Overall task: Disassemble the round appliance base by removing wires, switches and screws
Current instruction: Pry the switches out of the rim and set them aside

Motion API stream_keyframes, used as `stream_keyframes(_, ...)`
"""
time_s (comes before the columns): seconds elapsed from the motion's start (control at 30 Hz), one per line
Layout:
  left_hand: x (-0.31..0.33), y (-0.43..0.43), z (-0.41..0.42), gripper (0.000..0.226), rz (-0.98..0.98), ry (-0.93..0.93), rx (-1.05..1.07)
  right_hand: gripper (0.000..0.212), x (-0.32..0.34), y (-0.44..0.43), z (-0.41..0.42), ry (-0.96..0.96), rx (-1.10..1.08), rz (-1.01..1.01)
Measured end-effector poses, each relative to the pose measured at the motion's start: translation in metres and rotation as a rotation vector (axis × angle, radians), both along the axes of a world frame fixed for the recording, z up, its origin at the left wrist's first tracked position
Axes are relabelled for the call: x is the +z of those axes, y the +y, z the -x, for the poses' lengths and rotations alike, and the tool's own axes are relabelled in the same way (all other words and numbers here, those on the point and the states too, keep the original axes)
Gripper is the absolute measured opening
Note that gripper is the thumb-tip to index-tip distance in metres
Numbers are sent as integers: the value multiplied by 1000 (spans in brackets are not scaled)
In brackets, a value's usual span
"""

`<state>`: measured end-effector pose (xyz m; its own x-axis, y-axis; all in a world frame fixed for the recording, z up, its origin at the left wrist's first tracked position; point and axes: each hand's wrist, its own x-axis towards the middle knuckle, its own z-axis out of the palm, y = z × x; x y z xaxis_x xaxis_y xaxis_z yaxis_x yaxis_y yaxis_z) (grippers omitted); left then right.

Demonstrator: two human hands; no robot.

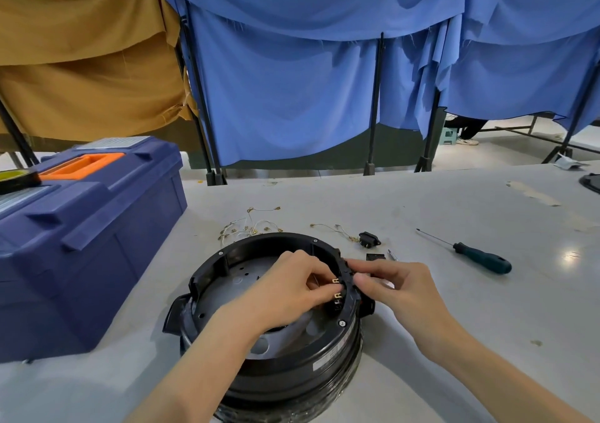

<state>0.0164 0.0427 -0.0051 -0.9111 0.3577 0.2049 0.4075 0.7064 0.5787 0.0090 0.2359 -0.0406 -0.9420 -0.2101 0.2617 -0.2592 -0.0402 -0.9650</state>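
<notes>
Toolbox (91,244): blue, far left on the table (454,309), lid closed, so I cannot tell what is in it; an orange handle (81,164) lies flat in the lid and a roll of tape (16,179) sits on its left end.
Round appliance base (292,367): black, open side up, on the near middle of the table, just right of the toolbox.
Inside the base: a grey metal floor (259,346) with holes, and my left hand.
Switch (337,292): black with brass tabs, seated in the right side of the base's rim, tabs pointing inward.
Left hand (289,286): my forearm crosses the near rim and the hand sits inside the ring, fingers curled together onto the inner side of the switch.
Right hand (399,288): outside the ring, wrist low over the table, fingers bent and closed against the outer face of the rim at the switch (thumb toward me, fingertips hidden by the rim).
Loose wires (250,228): pale, with brass ends, in a tangle on the table just beyond the base; another short wire (334,229) lies to their right.
Black socket part (369,239): on the table beyond my right hand, a smaller black piece (375,256) just nearer.
Screwdriver (480,257): green handle, lying on the right, tip pointing far left, well apart from my hands.
</notes>
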Motion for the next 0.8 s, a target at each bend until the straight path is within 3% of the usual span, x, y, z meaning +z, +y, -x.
stream_keyframes(0.43, 0, 8, -4, 24, 160, 148, -34, 23, -5, 0, -1, -57, 2, 37)
stream_keyframes(0.8, -1, 17, 0, 16, 107, 91, 43, 20, -5, -1, 0, -90, 19, 14)
